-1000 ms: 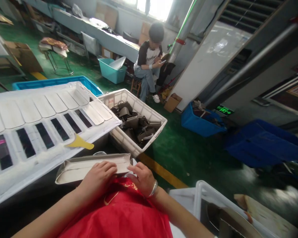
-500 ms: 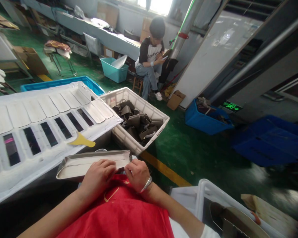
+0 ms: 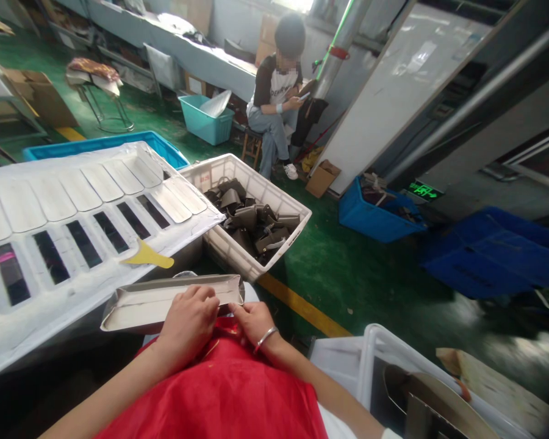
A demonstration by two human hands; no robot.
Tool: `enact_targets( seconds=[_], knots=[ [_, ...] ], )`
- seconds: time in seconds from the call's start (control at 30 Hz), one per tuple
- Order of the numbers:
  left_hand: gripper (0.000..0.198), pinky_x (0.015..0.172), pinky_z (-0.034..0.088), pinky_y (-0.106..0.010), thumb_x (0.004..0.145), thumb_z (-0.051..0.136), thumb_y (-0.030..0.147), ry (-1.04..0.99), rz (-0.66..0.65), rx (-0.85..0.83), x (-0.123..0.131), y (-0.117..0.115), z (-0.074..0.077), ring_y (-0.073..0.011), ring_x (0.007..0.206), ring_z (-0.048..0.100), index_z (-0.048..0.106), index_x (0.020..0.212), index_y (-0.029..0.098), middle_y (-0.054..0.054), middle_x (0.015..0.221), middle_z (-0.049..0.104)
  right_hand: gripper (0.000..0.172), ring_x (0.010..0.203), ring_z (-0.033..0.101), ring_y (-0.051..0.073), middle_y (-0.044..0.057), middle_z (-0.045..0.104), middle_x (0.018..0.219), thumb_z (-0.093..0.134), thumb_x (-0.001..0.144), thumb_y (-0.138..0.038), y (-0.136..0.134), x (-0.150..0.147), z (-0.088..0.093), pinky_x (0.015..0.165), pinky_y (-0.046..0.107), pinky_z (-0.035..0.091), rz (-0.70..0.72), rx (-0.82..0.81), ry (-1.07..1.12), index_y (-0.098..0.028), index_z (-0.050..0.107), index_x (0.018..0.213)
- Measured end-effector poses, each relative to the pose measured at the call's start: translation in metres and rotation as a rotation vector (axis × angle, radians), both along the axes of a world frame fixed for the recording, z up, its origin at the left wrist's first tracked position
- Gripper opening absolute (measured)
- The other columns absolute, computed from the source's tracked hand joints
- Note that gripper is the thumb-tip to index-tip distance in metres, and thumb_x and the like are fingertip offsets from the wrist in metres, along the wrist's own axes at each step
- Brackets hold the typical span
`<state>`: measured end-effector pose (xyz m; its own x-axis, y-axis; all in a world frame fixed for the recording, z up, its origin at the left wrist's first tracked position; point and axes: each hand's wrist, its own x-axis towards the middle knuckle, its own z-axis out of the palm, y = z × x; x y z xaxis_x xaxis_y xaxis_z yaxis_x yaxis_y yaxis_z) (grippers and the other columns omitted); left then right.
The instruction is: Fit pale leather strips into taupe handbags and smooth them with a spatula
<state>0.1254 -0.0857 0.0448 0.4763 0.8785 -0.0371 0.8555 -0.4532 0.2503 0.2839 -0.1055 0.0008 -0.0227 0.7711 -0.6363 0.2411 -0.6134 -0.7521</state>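
A long shallow piece with a pale inside and a grey-brown folded rim [image 3: 141, 306] lies across my lap, over the red apron [image 3: 219, 390]. My left hand [image 3: 190, 320] grips its near edge right of the middle, fingers curled over the rim. At the piece's right end my right hand [image 3: 254, 323] pinches the corner between thumb and fingers. Just beyond is a white slotted board [image 3: 73, 286] with pale rounded strips [image 3: 91, 186] on it and a yellow scraper-like tool [image 3: 150, 256] near its edge.
Ahead, a white crate [image 3: 229, 253] holds dark folded pieces. A second white crate [image 3: 370, 366] stands at the lower right. Blue bins [image 3: 379, 219] and a teal bin [image 3: 205, 125] are on the floor. A seated person [image 3: 274, 97] holds a phone near the wall.
My right hand has turned and slid slightly down at the corner. My left hand has shifted a little over the piece. The whole view has tilted slightly.
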Motion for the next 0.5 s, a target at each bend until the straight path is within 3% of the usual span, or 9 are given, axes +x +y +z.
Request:
enact_targets(
  seconds=[0.1, 0.23, 0.37, 0.5],
  knots=[
    [0.018, 0.07, 0.038, -0.034, 0.084, 0.048, 0.02, 0.019, 0.002, -0.004, 0.0, 0.002, -0.001, -0.025, 0.093, 0.051, 0.064, 0.075, 0.02, -0.007, 0.101, 0.059, 0.037, 0.029, 0.046, 0.008, -0.003, 0.052, 0.04, 0.051, 0.086, -0.039, 0.002, -0.005, 0.007, 0.028, 0.017, 0.028, -0.055, -0.113, 0.114, -0.015, 0.054, 0.059],
    [0.023, 0.064, 0.035, -0.031, 0.085, 0.045, 0.022, -0.007, -0.035, -0.121, -0.004, 0.011, -0.005, -0.0197, 0.077, 0.051, 0.062, 0.07, 0.02, -0.005, 0.082, 0.058, 0.041, 0.028, 0.047, 0.008, 0.0, 0.055, 0.042, 0.041, 0.091, -0.034, 0.004, -0.008, 0.008, 0.027, 0.016, 0.03, -0.075, -0.22, 0.226, -0.012, 0.056, 0.06],
    [0.027, 0.062, 0.034, -0.028, 0.087, 0.042, 0.023, -0.091, -0.08, -0.226, -0.008, 0.022, -0.009, -0.016, 0.07, 0.05, 0.059, 0.066, 0.019, -0.004, 0.075, 0.056, 0.042, 0.028, 0.049, 0.009, 0.002, 0.056, 0.043, 0.039, 0.092, -0.036, 0.005, -0.008, 0.003, 0.026, 0.017, 0.032, -0.099, -0.229, 0.284, -0.01, 0.058, 0.063],
    [0.027, 0.061, 0.033, -0.028, 0.086, 0.042, 0.023, -0.064, -0.093, -0.221, -0.008, 0.025, -0.01, -0.0169, 0.07, 0.051, 0.059, 0.066, 0.019, -0.004, 0.073, 0.056, 0.042, 0.027, 0.048, 0.009, 0.001, 0.055, 0.041, 0.038, 0.092, -0.034, 0.005, -0.013, 0.004, 0.025, 0.016, 0.031, -0.108, -0.242, 0.235, -0.01, 0.059, 0.064]
  ],
)
